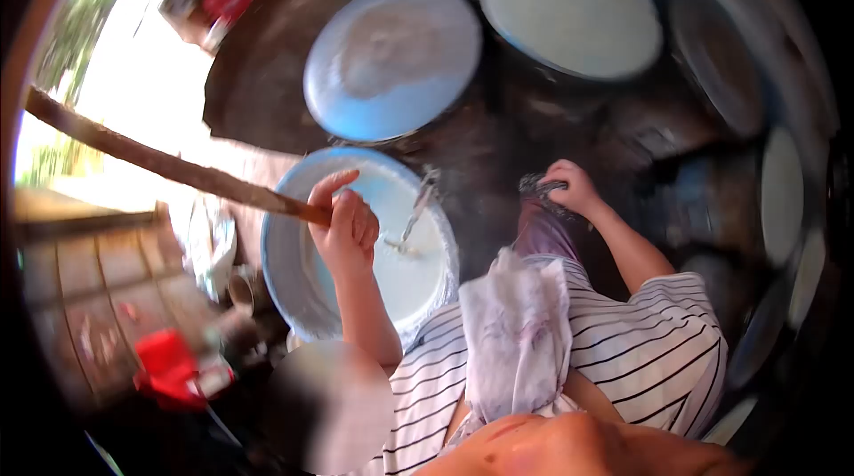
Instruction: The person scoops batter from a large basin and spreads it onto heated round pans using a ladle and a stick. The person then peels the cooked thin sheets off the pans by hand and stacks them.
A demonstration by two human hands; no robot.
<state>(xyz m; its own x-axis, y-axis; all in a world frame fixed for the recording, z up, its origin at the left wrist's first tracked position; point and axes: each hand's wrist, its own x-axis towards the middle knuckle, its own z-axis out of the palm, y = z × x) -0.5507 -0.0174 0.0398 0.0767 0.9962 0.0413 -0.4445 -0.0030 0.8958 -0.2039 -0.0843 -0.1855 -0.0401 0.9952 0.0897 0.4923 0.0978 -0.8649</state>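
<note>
My left hand [347, 227] is closed around the end of a long brown wooden stick [178, 167], index finger raised. The stick slants up to the left edge of the view. Under that hand stands a large blue-rimmed basin [277, 245] of whitish liquid, partly hidden by my forearm. A pale-coated utensil [418, 209], perhaps a ladle, leans in the basin. Near my knee, my right hand [574, 187] grips a bunched dark grey, patterned cloth-like thing [544, 191]; blur hides its exact kind.
Two large round pale discs, a bluish one [391, 58] and a greenish one [569, 9], lie ahead on a dark surface. More round discs [781, 196] line the right side. Red items [169, 365] sit at lower left near a tiled surface [98, 271]. A white cloth [516, 334] hangs at my chest.
</note>
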